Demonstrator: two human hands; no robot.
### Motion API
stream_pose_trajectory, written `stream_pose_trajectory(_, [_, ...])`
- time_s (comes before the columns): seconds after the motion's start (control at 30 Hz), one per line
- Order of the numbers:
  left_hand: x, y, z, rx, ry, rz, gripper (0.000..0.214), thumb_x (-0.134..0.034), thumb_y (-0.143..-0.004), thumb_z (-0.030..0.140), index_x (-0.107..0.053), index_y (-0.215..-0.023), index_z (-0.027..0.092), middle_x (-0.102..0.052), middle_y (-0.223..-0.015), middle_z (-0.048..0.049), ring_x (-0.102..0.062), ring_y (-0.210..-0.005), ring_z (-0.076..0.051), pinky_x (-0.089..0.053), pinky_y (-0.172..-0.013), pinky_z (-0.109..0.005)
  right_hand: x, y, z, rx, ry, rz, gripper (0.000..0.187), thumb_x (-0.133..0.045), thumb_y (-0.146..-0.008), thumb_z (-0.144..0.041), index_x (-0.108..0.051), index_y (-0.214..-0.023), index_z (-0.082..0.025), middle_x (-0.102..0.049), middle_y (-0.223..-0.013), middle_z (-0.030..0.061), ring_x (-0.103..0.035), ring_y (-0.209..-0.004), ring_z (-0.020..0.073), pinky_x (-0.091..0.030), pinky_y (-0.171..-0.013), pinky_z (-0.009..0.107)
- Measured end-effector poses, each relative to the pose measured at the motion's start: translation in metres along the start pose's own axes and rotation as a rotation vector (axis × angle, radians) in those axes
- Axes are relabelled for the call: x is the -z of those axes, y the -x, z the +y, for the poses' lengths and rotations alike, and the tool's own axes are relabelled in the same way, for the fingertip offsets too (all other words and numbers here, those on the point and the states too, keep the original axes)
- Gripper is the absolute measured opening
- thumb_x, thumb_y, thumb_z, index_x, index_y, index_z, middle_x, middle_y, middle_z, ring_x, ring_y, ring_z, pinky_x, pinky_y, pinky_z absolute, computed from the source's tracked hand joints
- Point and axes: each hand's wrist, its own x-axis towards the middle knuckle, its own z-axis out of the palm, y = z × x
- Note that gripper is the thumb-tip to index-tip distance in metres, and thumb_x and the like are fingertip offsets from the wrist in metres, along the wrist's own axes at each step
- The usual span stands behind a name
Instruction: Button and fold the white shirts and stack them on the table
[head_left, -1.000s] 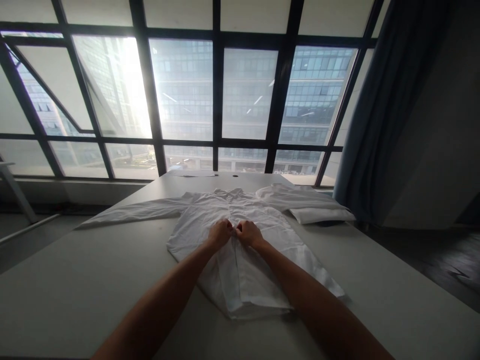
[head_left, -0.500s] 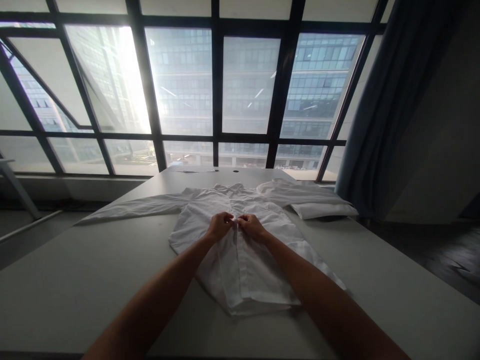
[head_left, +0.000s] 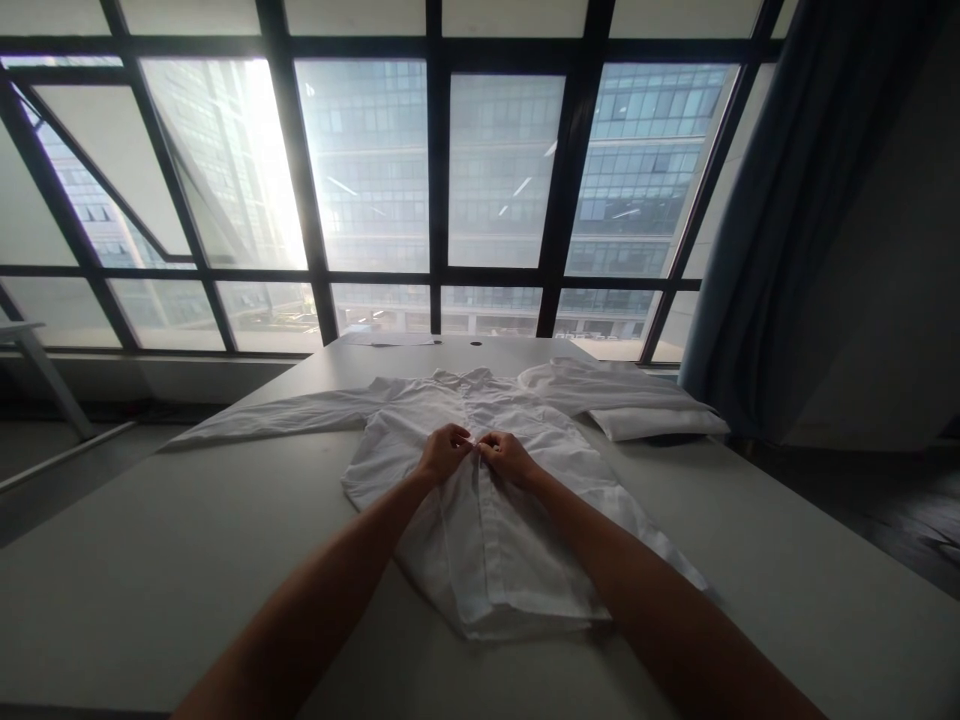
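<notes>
While both hands meet on its front, the white shirt [head_left: 480,500] lies spread flat and face up in the middle of the grey counter [head_left: 187,540], with its collar away from the person and its hem toward them.

The left hand [head_left: 444,452] and the right hand [head_left: 508,457] sit side by side at the shirt's chest, almost touching. The fingers [head_left: 459,436] of each hand are curled tight and pinch the buttoned strip that runs down the shirt's centre. The two bare forearms cross the lower half of the shirt and hide part of its hem corners. Whether a button sits between the fingertips is too small to tell.

One long sleeve [head_left: 262,415] stretches out from the shirt's left shoulder, flat on the counter. Off the shirt's right shoulder lies one folded white bundle [head_left: 652,420]. More white cloth runs from the shirt onto it, and where one ends and the other begins cannot be told.

Beyond the shirt's collar, at the counter's far edge, lie one pale flat sheet [head_left: 390,340] and one small dark hole [head_left: 475,343]. Past them stands the dark-framed window [head_left: 435,180], and one blue-grey curtain [head_left: 772,220] hangs to the right of the shirt, well apart from it.
</notes>
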Motion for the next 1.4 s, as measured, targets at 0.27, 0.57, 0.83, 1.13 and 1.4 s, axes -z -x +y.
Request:
stream_pose_trajectory(0.27, [-0.002,-0.005,-0.005,0.061,0.043,0.009,0.016,-0.070,-0.077,0.016,-0.068,-0.093,0.014,-0.075,-0.088,-0.0060,-0.070,-0.080,-0.015,-0.053,-0.070,-0.023,-0.001,-0.001,0.006,-0.018,-0.109,-0.020,0.018,-0.056,-0.078,-0.028,-0.068,-0.079,-0.014,-0.064,-0.069,0.0007,-0.054,-0.060,0.0118,-0.043,-0.059,0.021])
stream_pose_trajectory(0.57, [-0.003,0.003,0.004,-0.117,-0.069,0.064,0.007,-0.068,-0.076,0.014,-0.068,-0.083,0.016,-0.072,-0.079,-0.0018,-0.062,-0.067,-0.012,-0.047,-0.066,-0.023,-0.001,-0.003,0.006,-0.167,-0.283,-0.091,0.011,-0.056,-0.076,-0.024,-0.063,-0.078,-0.015,-0.054,-0.057,-0.0046,-0.047,-0.045,0.0076,-0.037,-0.044,0.018])
stream_pose_trajectory(0.83, [-0.004,0.008,0.008,-0.256,-0.146,0.127,0.006,-0.065,-0.076,0.010,-0.066,-0.076,0.015,-0.062,-0.064,0.0019,-0.053,-0.059,-0.010,-0.037,-0.060,-0.021,0.001,-0.005,0.006,-0.208,-0.426,-0.118,0.005,-0.058,-0.074,-0.017,-0.062,-0.073,-0.014,-0.052,-0.052,-0.0058,-0.043,-0.040,0.0057,-0.034,-0.039,0.017])
stream_pose_trajectory(1.13, [-0.002,0.008,0.010,-0.231,-0.092,0.124,0.006,-0.065,-0.075,0.011,-0.065,-0.070,0.015,-0.060,-0.061,0.0028,-0.051,-0.057,-0.009,-0.037,-0.059,-0.020,-0.001,-0.004,0.008,-0.218,-0.408,-0.057,0.007,-0.061,-0.070,-0.019,-0.062,-0.076,-0.015,-0.058,-0.058,-0.0042,-0.048,-0.039,0.0068,-0.037,-0.038,0.018])
stream_pose_trajectory(1.4, [-0.002,0.007,0.008,-0.236,-0.077,0.112,0.007,-0.064,-0.073,0.008,-0.066,-0.070,0.015,-0.063,-0.063,0.0020,-0.055,-0.059,-0.010,-0.039,-0.060,-0.020,-0.003,-0.005,0.008,-0.074,-0.117,0.068,0.009,-0.066,-0.070,-0.023,-0.068,-0.071,-0.014,-0.066,-0.066,0.0016,-0.059,-0.060,0.0125,-0.043,-0.053,0.019])
